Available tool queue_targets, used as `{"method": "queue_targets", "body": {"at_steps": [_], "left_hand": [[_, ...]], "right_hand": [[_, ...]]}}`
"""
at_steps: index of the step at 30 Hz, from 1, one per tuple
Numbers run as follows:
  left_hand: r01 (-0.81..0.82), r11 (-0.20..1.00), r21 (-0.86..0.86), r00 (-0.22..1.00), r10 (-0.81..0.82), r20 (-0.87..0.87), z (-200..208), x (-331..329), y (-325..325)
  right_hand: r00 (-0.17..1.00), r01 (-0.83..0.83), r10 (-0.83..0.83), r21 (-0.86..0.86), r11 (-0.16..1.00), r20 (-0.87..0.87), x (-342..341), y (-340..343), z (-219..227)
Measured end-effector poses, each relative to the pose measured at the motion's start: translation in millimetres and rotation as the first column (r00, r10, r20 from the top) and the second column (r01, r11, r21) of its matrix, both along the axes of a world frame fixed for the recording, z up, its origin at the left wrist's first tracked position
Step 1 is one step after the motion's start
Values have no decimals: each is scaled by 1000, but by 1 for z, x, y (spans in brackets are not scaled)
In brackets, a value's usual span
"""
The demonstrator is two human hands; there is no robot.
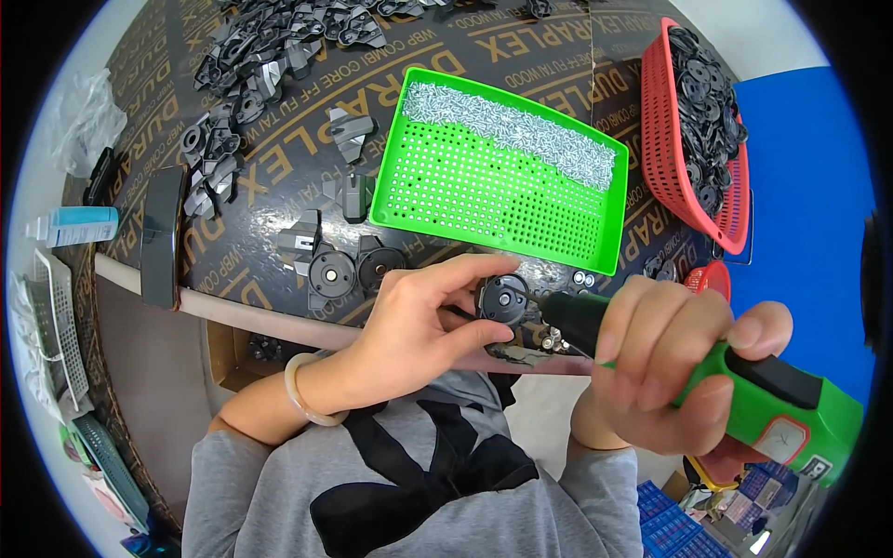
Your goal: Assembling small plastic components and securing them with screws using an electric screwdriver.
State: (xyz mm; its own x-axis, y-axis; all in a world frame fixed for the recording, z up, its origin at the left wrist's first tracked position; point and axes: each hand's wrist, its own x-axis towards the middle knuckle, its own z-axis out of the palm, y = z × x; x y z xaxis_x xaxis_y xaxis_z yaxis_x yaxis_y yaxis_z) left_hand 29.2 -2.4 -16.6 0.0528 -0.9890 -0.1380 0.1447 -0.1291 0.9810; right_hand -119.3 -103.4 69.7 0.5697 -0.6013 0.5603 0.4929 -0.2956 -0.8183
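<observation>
Between the thumb and fingers of my left hand (pixel 414 312) is a black round plastic part (pixel 505 298), held on edge by the table's near edge. My right hand (pixel 665 358) wraps around a green and black electric screwdriver (pixel 833 418). Its thin bit points left and meets the face of the round part; whether a screw sits on the tip is too small to tell. Small shiny metal pieces (pixel 554 338) lie under the driver's black nose. Left of my left hand rest two black assemblies with round discs, one of them a disc part (pixel 332 273).
A green perforated tray (pixel 391 200) holds many silver screws (pixel 512 127) along its far side. At the right stands a red basket (pixel 659 121) full of black round parts. Black plastic parts (pixel 270 56) are heaped far left. A blue bottle (pixel 84 226) is at the left.
</observation>
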Motion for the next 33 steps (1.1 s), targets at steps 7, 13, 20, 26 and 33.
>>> {"method": "queue_targets", "body": {"at_steps": [7, 13, 20, 26, 33], "left_hand": [[-11, 1000, 18, 1000, 11, 6, 2, 1, 1], [-37, 999, -38, 998, 39, 57, 2, -1, -1], [-35, 994, -101, 989, 49, 141, 2, -1, -1], [-33, 995, -93, 990, 45, 132, 2, -1, 0], [-26, 998, -63, 993, 33, 113, 3, -2, 0]], "right_hand": [[1000, -11, 11, 12, 1000, 5, 3, 0, -5], [999, 20, -19, 24, 1000, -41, 0, 5, 2], [999, 37, -35, 51, 998, -34, 2, 5, 0], [999, 43, -42, 40, 998, -25, 2, 6, 0], [999, 47, -46, 41, 998, -21, 2, 6, 0]]}}
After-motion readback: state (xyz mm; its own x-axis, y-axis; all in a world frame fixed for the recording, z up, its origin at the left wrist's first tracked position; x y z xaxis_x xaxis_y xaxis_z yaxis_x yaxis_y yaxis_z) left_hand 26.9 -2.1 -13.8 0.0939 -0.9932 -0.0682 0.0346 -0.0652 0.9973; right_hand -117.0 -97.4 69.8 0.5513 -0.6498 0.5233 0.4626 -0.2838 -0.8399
